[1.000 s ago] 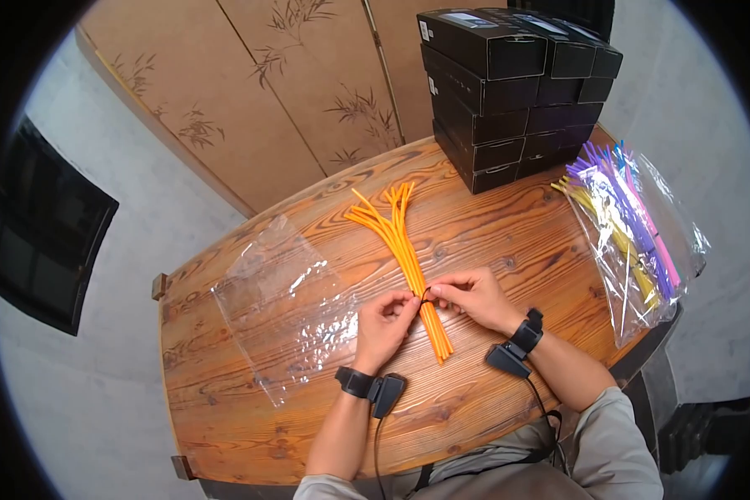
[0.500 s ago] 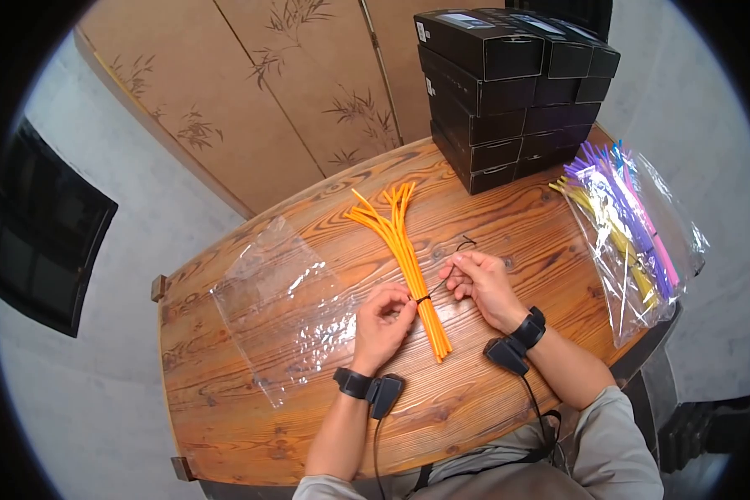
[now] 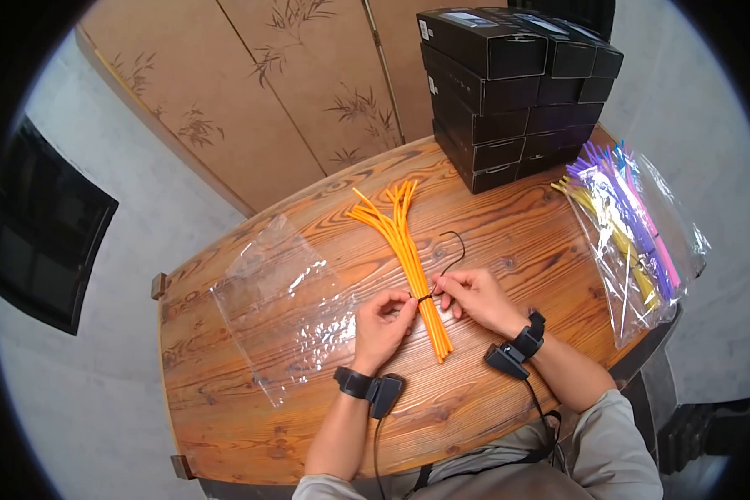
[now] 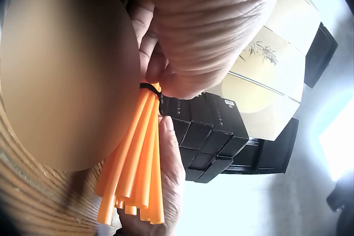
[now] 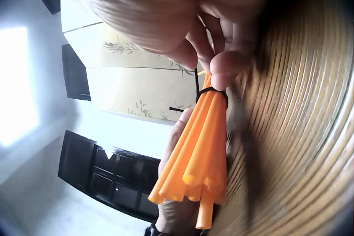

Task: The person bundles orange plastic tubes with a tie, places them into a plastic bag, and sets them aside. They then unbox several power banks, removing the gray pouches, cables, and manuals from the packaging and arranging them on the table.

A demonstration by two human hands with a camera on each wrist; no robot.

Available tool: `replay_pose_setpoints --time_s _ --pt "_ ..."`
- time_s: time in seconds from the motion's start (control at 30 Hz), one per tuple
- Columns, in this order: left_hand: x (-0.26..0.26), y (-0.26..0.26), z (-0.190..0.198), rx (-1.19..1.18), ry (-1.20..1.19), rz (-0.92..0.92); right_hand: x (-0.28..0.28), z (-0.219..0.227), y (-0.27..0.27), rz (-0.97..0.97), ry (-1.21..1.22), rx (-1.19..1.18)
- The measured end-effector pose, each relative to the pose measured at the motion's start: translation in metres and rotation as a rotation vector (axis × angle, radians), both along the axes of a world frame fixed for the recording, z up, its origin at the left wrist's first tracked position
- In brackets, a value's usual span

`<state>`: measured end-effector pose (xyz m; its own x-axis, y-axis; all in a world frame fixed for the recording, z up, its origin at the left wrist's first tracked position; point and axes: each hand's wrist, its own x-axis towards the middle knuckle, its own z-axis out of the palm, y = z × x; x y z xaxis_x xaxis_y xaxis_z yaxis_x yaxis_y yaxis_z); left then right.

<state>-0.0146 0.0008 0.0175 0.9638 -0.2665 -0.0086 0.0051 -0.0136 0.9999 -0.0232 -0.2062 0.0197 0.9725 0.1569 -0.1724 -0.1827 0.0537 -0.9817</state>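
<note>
A bundle of thin orange tubes (image 3: 404, 246) lies on the wooden table, its far ends fanned out. A thin black tie (image 5: 211, 90) circles it below the middle. My left hand (image 3: 381, 323), beside the bundle, pinches the tie at its left side with thumb and forefinger. On the other side, my right hand (image 3: 477, 298) pinches the tie close to the tubes; its long free end curves up beyond the fingers. The cut ends of the tubes (image 4: 138, 169) point toward the body. Fingers partly hide the band in both wrist views.
A flat clear plastic bag (image 3: 283, 308) lies left of the bundle. Black boxes (image 3: 508, 108) are stacked at the back right. Clear bags with purple, pink and yellow tubes (image 3: 629, 225) lie at the right edge of the wooden table (image 3: 225, 425). A folding screen stands behind.
The right hand drew away from the bundle holding a tie end, then came back beside the band with the long end curving above it. The left hand has stayed almost still.
</note>
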Motion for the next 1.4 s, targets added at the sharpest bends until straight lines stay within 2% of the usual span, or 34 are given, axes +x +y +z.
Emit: replay_pose_setpoints --time_s 0.03,0.13,0.33,0.43,0.73,1.03,1.33,1.4 --pt "0.000 -0.001 0.001 0.002 -0.001 0.001 0.000 0.001 0.000 0.018 0.008 -0.026" --pt "-0.001 -0.002 0.002 0.011 -0.016 -0.001 -0.001 0.002 0.005 -0.032 -0.065 0.143" --pt "0.000 0.000 0.000 0.087 -0.063 -0.034 -0.003 0.012 0.008 -0.009 0.021 0.261" --pt "-0.001 -0.001 0.001 0.100 -0.078 -0.033 -0.003 0.008 0.004 0.111 0.020 0.194" --pt "0.000 0.000 -0.002 0.089 -0.039 -0.017 -0.003 0.003 0.010 0.023 -0.017 0.253" --pt "-0.002 -0.001 0.004 0.012 -0.053 -0.051 -0.006 0.007 0.006 0.042 -0.073 0.082" --pt "-0.001 0.000 0.001 -0.018 -0.109 -0.058 -0.004 0.002 0.007 -0.008 -0.066 0.166" --pt "0.000 0.000 0.000 -0.013 -0.190 -0.075 -0.006 0.001 0.008 0.038 -0.124 0.012"
